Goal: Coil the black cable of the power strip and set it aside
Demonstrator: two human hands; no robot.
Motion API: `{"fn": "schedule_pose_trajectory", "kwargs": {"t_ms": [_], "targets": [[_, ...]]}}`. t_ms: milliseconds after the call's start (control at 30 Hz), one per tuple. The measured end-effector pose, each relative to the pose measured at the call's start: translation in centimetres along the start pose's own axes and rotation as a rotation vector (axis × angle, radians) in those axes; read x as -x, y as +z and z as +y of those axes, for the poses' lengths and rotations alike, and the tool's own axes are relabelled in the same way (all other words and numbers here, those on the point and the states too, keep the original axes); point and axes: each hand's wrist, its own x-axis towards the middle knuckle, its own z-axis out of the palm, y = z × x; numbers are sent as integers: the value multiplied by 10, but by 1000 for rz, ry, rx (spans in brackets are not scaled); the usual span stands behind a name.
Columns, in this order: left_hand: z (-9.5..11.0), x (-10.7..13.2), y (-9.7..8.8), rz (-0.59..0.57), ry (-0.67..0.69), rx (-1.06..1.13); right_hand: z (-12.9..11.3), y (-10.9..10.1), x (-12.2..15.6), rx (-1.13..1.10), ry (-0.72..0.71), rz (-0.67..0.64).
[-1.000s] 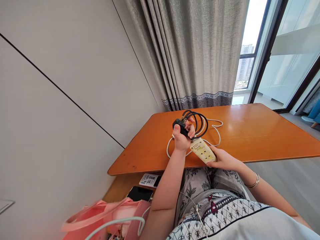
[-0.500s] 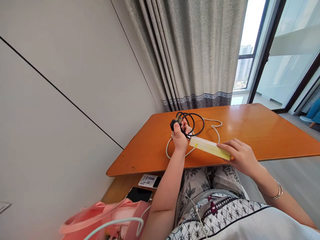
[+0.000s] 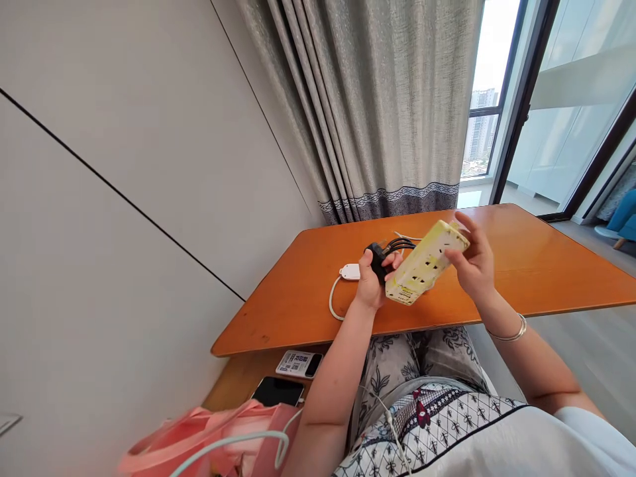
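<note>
My left hand (image 3: 371,286) is closed around a black plug (image 3: 376,255) and its bundled black cable (image 3: 401,244). In my right hand (image 3: 474,262) is a yellowed white power strip (image 3: 422,266), gripped at its upper end between thumb and fingers. The strip is tilted, with its socket face turned toward me. Its lower end is close against my left fingers; whether they touch it I cannot tell. On the table left of my left hand lies a small white plastic piece (image 3: 350,271) on a white cable (image 3: 332,301).
The orange-brown wooden table (image 3: 288,291) has its near edge above my lap. Below it at left are a phone (image 3: 278,391), a white labelled device (image 3: 298,364) and a pink bag (image 3: 218,430). A grey curtain (image 3: 387,119) hangs behind the table.
The power strip has been raised and turned so its sockets show. My right hand has moved up with it, and my left hand has shifted right with the plug, exposing the white piece.
</note>
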Motion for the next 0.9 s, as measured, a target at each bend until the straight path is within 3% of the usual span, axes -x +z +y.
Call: {"fn": "schedule_pose_trajectory", "kwargs": {"t_ms": [100, 233, 300, 533, 767, 900], "targets": [[-6, 0, 2, -35, -77, -10, 5, 16, -15, -173, 170, -93], [-9, -4, -2, 43, -189, 18, 2, 27, -15, -444, 439, -507], [-11, -8, -5, 94, -224, 32, 3, 29, -12, -544, 507, -593], [-25, -23, -16, 213, -277, 12, 36, 35, -6, -543, 697, -397], [-28, -28, -23, 90, -254, 46, 58, 48, 6, -616, 824, -134], [-42, -25, -32, 46, -133, 45, 61, 52, 4, -682, 839, 65]]}}
